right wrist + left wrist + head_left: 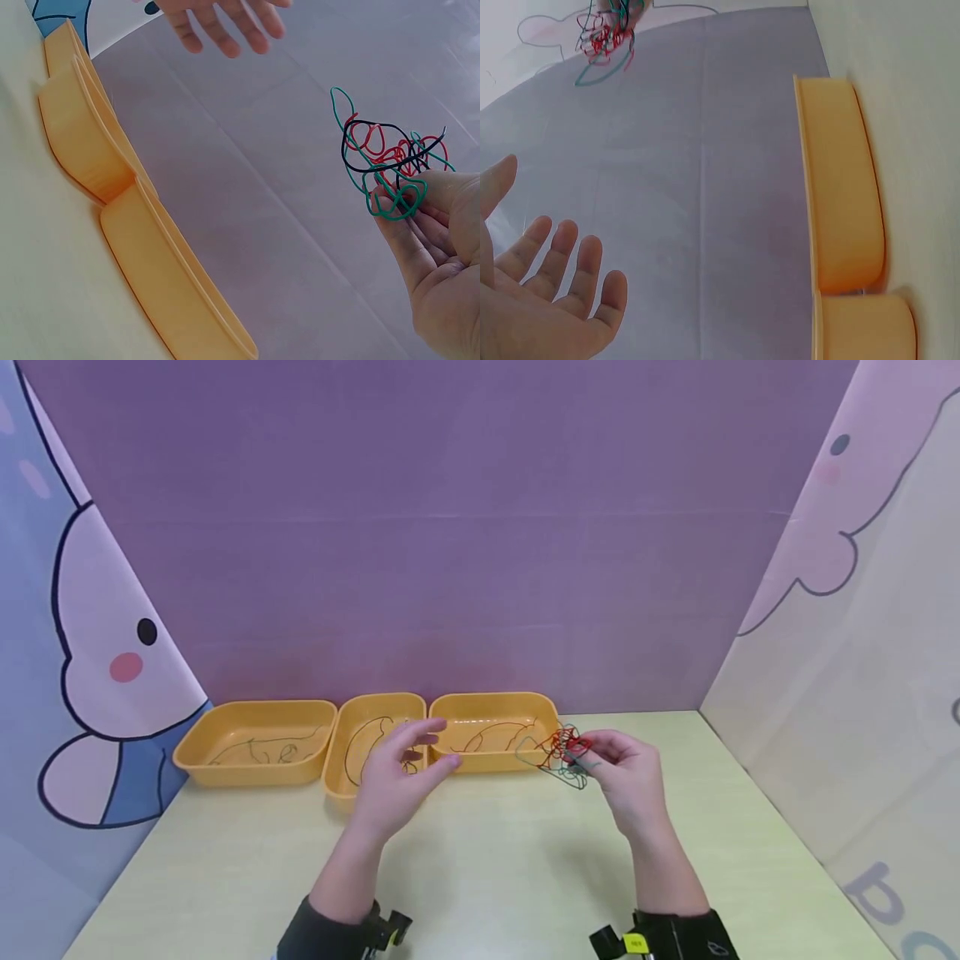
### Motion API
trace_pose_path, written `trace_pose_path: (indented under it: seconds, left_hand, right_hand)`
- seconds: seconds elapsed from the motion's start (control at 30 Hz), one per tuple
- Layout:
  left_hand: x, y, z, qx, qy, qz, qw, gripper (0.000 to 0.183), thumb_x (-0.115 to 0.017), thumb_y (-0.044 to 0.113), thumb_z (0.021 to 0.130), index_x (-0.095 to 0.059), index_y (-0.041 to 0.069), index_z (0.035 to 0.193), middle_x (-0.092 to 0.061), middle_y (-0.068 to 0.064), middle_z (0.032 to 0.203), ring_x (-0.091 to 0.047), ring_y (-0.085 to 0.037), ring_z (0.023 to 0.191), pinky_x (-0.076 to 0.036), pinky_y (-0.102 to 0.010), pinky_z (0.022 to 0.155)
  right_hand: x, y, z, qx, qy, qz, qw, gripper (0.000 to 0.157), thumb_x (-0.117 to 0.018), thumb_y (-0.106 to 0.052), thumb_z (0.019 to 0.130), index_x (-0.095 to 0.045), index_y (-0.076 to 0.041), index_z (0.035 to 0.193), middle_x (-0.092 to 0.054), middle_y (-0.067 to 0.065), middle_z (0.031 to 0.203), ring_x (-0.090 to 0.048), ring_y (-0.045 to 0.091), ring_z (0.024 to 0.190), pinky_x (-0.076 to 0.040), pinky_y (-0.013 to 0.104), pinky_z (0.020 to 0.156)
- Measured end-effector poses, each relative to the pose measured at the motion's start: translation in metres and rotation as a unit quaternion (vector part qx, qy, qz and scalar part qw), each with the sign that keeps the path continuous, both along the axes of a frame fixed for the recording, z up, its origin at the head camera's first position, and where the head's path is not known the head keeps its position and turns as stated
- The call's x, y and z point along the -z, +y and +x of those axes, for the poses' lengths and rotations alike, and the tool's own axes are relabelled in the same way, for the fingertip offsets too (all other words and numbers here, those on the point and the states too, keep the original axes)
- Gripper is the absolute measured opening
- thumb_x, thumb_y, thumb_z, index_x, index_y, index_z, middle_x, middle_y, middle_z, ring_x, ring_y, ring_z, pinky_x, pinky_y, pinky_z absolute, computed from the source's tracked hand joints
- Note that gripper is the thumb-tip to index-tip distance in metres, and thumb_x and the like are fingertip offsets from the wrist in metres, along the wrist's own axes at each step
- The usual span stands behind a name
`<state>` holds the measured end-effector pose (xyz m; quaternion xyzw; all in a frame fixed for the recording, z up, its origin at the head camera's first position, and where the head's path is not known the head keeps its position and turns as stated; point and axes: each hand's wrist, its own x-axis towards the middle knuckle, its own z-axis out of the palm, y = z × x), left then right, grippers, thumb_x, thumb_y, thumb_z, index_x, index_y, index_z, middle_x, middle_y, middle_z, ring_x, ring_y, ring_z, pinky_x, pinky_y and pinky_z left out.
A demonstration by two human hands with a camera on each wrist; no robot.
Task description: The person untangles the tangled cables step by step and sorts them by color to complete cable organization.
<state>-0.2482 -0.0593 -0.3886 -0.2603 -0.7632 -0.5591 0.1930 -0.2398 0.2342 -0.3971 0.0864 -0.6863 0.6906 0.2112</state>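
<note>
My right hand pinches a tangled bundle of thin wires in red, green and black, held above the table. In the right wrist view the same wire tangle sticks out beyond the thumb and fingertips. Over the middle tray my left hand hovers with fingers spread and nothing in its grasp. The left yellow tray holds a few green wires. Black wires lie in the middle tray, partly hidden by the left hand. Red wires lie in the right tray.
The three trays stand side by side at the back of the pale table, close to a purple back wall. Printed side panels rise at left and right. A dark band with a small camera sits on each wrist.
</note>
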Motion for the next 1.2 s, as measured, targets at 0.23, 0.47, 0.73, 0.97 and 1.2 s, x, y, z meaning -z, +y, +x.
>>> trace_pose_path:
  seconds: [0.23, 0.47, 0.73, 0.97, 1.2]
  left_hand:
    - [-0.012, 0.026, 0.017, 0.024, 0.019, 0.013, 0.9995, 0.04, -0.078, 0.012, 0.08, -0.064, 0.012, 0.118, -0.062, 0.0, 0.112, -0.056, -0.018, 0.093, -0.045, -0.045, 0.074]
    - [-0.006, 0.045, 0.024, 0.041, 0.02, -0.012, 0.9989, 0.031, -0.077, 0.02, 0.083, -0.068, 0.018, 0.112, -0.065, 0.003, 0.107, -0.055, -0.018, 0.085, -0.041, -0.038, 0.069]
    - [0.009, 0.047, 0.011, 0.033, 0.016, -0.011, 0.9993, 0.023, -0.074, 0.028, 0.085, -0.071, 0.023, 0.108, -0.067, 0.008, 0.103, -0.053, -0.018, 0.083, -0.041, -0.043, 0.064]
    - [0.013, 0.05, 0.008, -0.013, 0.022, -0.055, 0.9982, 0.019, -0.075, 0.026, 0.084, -0.073, 0.02, 0.102, -0.066, 0.013, 0.106, -0.053, -0.006, 0.096, -0.047, -0.04, 0.079]
    - [0.015, 0.056, 0.009, -0.036, 0.038, -0.093, 0.9943, 0.017, -0.077, 0.024, 0.083, -0.074, 0.018, 0.099, -0.063, 0.012, 0.104, -0.05, -0.006, 0.102, -0.047, -0.04, 0.083]
  right_hand:
    - [0.003, -0.007, 0.0, -0.013, -0.001, 0.019, 1.0, 0.012, -0.071, 0.004, 0.082, -0.067, 0.007, 0.092, -0.07, 0.013, 0.086, -0.066, 0.029, 0.079, -0.056, 0.032, 0.072]
    - [0.006, -0.016, 0.003, -0.03, -0.01, 0.036, 0.999, 0.013, -0.072, 0.003, 0.082, -0.067, 0.007, 0.093, -0.07, 0.014, 0.086, -0.066, 0.027, 0.081, -0.056, 0.031, 0.072]
    - [0.008, -0.021, 0.002, -0.041, -0.009, 0.039, 0.998, 0.012, -0.073, 0.001, 0.082, -0.067, 0.005, 0.092, -0.069, 0.015, 0.086, -0.066, 0.03, 0.081, -0.056, 0.033, 0.071]
    - [0.006, -0.024, 0.004, -0.051, -0.024, 0.024, 0.998, 0.014, -0.073, 0.002, 0.081, -0.066, 0.008, 0.092, -0.069, 0.016, 0.086, -0.066, 0.029, 0.081, -0.056, 0.033, 0.072]
    - [-0.006, -0.031, 0.015, -0.066, -0.02, 0.041, 0.997, 0.011, -0.068, 0.009, 0.082, -0.066, 0.01, 0.093, -0.07, 0.015, 0.085, -0.066, 0.028, 0.08, -0.056, 0.032, 0.072]
